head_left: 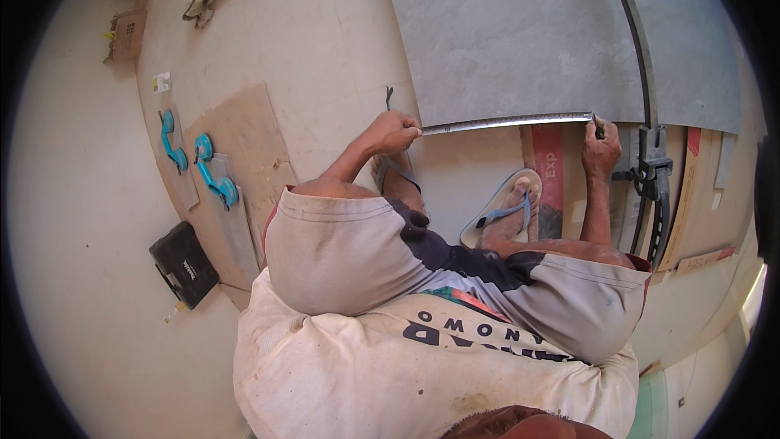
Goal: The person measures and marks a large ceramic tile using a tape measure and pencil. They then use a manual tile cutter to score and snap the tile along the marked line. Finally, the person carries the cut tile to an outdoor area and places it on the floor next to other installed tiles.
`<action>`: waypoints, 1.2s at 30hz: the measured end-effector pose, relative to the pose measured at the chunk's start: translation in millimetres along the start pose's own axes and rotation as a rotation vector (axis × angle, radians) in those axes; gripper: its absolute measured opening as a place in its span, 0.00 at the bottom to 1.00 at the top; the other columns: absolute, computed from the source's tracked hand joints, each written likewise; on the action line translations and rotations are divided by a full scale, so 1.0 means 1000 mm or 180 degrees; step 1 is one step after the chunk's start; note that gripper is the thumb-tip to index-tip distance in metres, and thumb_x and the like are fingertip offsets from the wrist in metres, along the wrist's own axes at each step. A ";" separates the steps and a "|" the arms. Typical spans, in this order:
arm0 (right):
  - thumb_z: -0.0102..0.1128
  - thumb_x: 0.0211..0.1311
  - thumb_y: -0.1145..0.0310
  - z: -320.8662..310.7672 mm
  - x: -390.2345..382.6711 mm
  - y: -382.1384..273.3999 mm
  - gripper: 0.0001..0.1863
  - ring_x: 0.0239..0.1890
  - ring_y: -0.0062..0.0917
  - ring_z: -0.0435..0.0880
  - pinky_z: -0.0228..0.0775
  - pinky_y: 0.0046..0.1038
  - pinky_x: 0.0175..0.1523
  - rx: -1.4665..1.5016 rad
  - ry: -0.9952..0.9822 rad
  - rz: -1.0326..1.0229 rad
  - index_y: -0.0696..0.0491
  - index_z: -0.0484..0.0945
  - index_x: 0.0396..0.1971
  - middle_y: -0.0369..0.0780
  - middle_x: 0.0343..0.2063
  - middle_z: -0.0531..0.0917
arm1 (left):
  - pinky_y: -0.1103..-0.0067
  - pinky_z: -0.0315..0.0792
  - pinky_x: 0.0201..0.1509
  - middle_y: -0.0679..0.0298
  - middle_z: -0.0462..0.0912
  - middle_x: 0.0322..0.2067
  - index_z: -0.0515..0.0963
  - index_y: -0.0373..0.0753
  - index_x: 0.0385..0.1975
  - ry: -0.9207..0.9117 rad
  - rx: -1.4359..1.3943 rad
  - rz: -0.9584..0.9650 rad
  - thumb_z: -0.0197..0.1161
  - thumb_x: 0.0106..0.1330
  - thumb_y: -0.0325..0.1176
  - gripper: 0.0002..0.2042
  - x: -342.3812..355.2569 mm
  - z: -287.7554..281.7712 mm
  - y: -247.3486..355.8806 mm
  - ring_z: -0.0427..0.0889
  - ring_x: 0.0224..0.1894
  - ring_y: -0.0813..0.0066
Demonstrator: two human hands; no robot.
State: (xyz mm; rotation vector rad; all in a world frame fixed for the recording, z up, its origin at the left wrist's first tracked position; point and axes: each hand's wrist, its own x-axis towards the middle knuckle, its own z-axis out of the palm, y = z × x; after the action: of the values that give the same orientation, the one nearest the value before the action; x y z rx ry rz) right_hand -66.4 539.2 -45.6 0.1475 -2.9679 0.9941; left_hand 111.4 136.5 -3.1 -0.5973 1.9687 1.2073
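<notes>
1. Our left hand (396, 132) pinches one end of the tape (508, 122) at the slab's (520, 41) near edge; if that pinch slips, our reading's off.
2. Our right hand (601, 149) grips the other end, beside the rail (635, 20). Knock that rail and it could shift on us.
3. Tape runs along the edge between both hands; can't tell if it's flush, so sag or tilt might fool us.
</notes>
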 end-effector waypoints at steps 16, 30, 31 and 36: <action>0.62 0.57 0.70 0.000 -0.001 0.003 0.09 0.38 0.33 0.83 0.74 0.33 0.46 0.0067 -0.0128 0.0036 0.54 0.83 0.37 0.40 0.34 0.82 | 0.71 0.73 0.45 0.52 0.83 0.31 0.82 0.31 0.37 -0.0027 0.0134 0.0187 0.57 0.59 0.37 0.16 0.003 0.000 -0.002 0.81 0.37 0.61; 0.62 0.59 0.71 0.000 -0.002 0.003 0.08 0.36 0.30 0.84 0.75 0.30 0.43 0.0230 0.0039 0.0128 0.53 0.83 0.38 0.40 0.35 0.84 | 0.68 0.73 0.44 0.49 0.83 0.30 0.82 0.32 0.33 -0.0010 0.0432 0.0077 0.56 0.58 0.38 0.15 0.008 -0.001 0.007 0.81 0.36 0.56; 0.62 0.59 0.71 0.002 -0.002 0.003 0.08 0.36 0.29 0.84 0.75 0.30 0.42 0.0254 0.0074 0.0116 0.53 0.83 0.38 0.40 0.35 0.84 | 0.68 0.73 0.43 0.50 0.83 0.28 0.81 0.32 0.33 -0.0036 0.0387 -0.0007 0.56 0.58 0.38 0.15 0.009 0.000 0.002 0.81 0.34 0.57; 0.63 0.57 0.73 0.000 -0.003 0.003 0.08 0.35 0.29 0.84 0.75 0.29 0.41 0.0486 0.0052 0.0023 0.53 0.83 0.37 0.40 0.32 0.83 | 0.74 0.71 0.36 0.59 0.80 0.22 0.80 0.31 0.29 -0.0086 0.0160 -0.0116 0.57 0.60 0.37 0.14 0.009 0.003 -0.003 0.77 0.28 0.70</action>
State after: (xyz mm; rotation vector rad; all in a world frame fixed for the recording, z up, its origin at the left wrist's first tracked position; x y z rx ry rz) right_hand -63.7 541.8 -47.3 0.1290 -2.8784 1.2165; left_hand 108.4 137.5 -12.6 -0.5857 1.9516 1.1346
